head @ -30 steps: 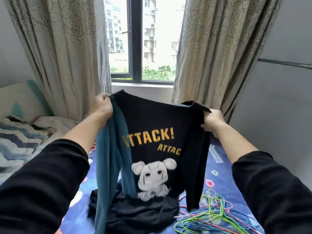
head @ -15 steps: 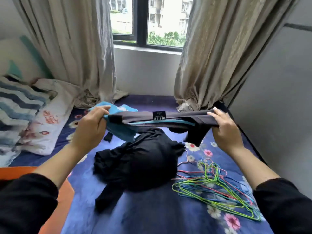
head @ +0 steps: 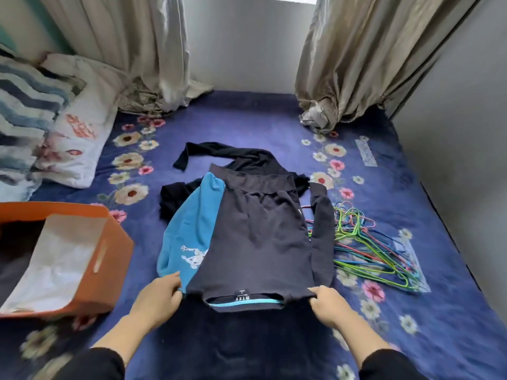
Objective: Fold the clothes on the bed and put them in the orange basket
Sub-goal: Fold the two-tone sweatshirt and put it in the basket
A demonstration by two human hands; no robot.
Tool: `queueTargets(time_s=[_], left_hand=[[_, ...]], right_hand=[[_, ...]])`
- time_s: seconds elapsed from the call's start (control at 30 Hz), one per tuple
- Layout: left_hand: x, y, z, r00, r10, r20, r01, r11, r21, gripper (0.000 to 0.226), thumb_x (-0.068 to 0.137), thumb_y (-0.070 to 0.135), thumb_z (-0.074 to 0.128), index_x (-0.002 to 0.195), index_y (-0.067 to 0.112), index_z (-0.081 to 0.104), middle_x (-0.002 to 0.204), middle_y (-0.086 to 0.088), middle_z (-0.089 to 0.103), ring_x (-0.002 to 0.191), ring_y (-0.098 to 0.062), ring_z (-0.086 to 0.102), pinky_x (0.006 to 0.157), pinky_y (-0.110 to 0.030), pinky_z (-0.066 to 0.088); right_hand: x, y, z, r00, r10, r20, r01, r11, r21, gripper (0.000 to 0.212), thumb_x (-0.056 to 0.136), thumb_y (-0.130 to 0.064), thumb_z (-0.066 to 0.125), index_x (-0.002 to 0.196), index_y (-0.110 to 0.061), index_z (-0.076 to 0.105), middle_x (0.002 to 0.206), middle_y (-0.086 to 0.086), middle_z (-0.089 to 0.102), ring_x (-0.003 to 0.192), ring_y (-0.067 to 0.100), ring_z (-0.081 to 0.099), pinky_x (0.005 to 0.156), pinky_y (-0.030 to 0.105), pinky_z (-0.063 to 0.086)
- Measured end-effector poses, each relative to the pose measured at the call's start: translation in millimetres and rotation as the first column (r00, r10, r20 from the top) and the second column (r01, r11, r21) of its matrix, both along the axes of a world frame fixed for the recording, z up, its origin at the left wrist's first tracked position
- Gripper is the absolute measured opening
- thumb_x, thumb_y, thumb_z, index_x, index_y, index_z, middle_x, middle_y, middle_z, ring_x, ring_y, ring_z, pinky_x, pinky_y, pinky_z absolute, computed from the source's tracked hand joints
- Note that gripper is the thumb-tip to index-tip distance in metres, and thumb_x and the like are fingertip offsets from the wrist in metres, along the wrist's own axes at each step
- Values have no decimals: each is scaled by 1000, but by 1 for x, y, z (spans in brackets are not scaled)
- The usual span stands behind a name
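A black sweatshirt (head: 258,237) with one teal sleeve (head: 186,237) lies face down on the blue flowered bed (head: 247,119), its collar toward me. My left hand (head: 157,300) pinches the left shoulder by the teal sleeve. My right hand (head: 327,304) pinches the right shoulder. Another black garment (head: 227,157) lies crumpled beyond and partly under the sweatshirt. The orange basket (head: 109,259) stands at the left, tilted, with a white lining and something dark inside.
A heap of coloured wire hangers (head: 367,242) lies right of the sweatshirt, partly under its black sleeve. Pillows (head: 68,127) are stacked at the far left. Curtains (head: 356,64) hang down onto the bed's far end. A grey wall (head: 452,133) borders the right side.
The sweatshirt was held up in the air, then lowered; now it lies flat on the bed over the other black garment. Both hands have come down toward me, still gripping the shoulders.
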State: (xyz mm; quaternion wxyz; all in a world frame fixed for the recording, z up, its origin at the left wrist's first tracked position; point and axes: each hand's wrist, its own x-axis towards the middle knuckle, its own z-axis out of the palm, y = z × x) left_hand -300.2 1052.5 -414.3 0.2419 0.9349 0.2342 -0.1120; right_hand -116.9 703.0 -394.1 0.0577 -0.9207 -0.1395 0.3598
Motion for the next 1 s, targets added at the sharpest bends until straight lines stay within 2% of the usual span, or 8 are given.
queueTargets(time_s=[0.13, 0.23, 0.3, 0.37, 0.53, 0.8, 0.93, 1.0], left_hand=[[-31, -5, -32, 969, -77, -235, 83, 996, 15, 16, 81, 15, 48, 71, 26, 44, 141, 5, 51, 126, -19, 50, 80, -33, 48], [-39, -25, -60, 849, -101, -518, 99, 995, -31, 28, 83, 18, 48, 108, 24, 60, 137, -2, 49, 125, -24, 48, 96, -32, 44], [-33, -45, -68, 813, -86, -576, 64, 996, -59, 23, 84, 19, 49, 104, 23, 59, 125, -5, 55, 115, -26, 53, 93, -31, 45], [-13, -67, -69, 832, -96, -547, 53, 994, -95, 10, 85, 17, 50, 91, 21, 57, 117, -7, 60, 108, -26, 55, 85, -28, 43], [60, -131, -88, 911, -70, -407, -30, 972, -235, 40, 90, 19, 48, 130, 17, 53, 143, -3, 47, 133, -20, 41, 107, -30, 34], [165, -213, -144, 948, -188, -258, 96, 939, -331, 50, 98, 26, 40, 147, 25, 32, 160, 2, 18, 147, -15, 14, 113, -33, 28], [204, -240, -166, 955, -256, -148, 190, 915, -355, 35, 98, 32, 40, 132, 27, 46, 125, 6, 53, 117, -16, 49, 93, -32, 44], [220, -254, -173, 972, -216, -92, 155, 884, -441, 33, 96, 38, 45, 127, 28, 49, 110, 8, 56, 100, -15, 54, 84, -31, 45]], right_hand=[[-30, -14, -27, 996, 67, -51, -70, 996, -61, 47, 96, -24, 40, 142, -24, 46, 147, -2, 45, 135, 19, 41, 105, 27, 34], [-49, -24, -53, 975, 77, -211, -101, 989, -105, 47, 94, -23, 42, 141, -20, 47, 146, 2, 47, 133, 22, 44, 103, 28, 35], [-56, -30, -64, 961, 65, -268, -97, 989, -109, 50, 95, -20, 42, 145, -16, 41, 150, 5, 41, 137, 23, 40, 107, 27, 31], [-51, -31, -70, 961, 32, -276, -59, 994, -91, 47, 96, -17, 42, 143, -14, 44, 148, 7, 44, 136, 24, 41, 105, 27, 32], [-8, -27, -100, 960, -130, -249, 121, 991, -51, 45, 93, -19, 49, 138, -13, 52, 140, 8, 54, 130, 25, 48, 103, 30, 37], [115, -25, -159, 933, -354, 64, 344, 930, 127, 40, 92, -21, 51, 130, -9, 52, 131, 12, 55, 118, 30, 53, 94, 38, 43], [178, -20, -181, 839, -514, 177, 462, 846, 265, 48, 91, -30, 58, 131, -5, 45, 130, 14, 48, 119, 33, 49, 94, 40, 40], [202, -15, -191, 797, -582, 164, 513, 794, 326, 55, 87, -38, 63, 128, -6, 45, 129, 13, 52, 120, 32, 49, 98, 41, 41]])
